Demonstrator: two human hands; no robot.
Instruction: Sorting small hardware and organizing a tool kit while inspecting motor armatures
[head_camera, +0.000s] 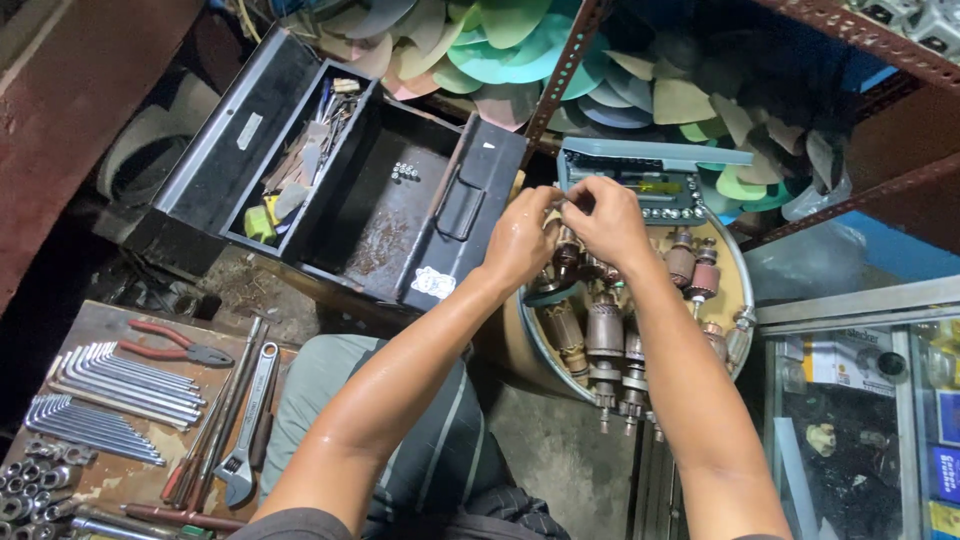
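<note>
Here, both hands' grips pinch small part (566, 203), above armature tub (745, 290).

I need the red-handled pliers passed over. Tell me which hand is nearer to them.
Left. The left hand is up over the bucket of motor armatures, well right of the red-handled pliers; the right hand is farther right.

Repair workshop, small and crowded, as I see it from the head camera. Evidence, near left: a worn board (130, 470) laid out with hex keys (110, 390), red-handled pliers (170, 345), an adjustable wrench (245, 425) and loose nuts (30, 485); far left, an open black metal toolbox (340, 170). Evidence, right: a round tub (735, 290) full of copper-wound motor armatures (605, 335), a grey bit-set case (650, 180), perforated rusty shelving (860, 40) and a glass cabinet (860, 400) of boxed parts.
</note>
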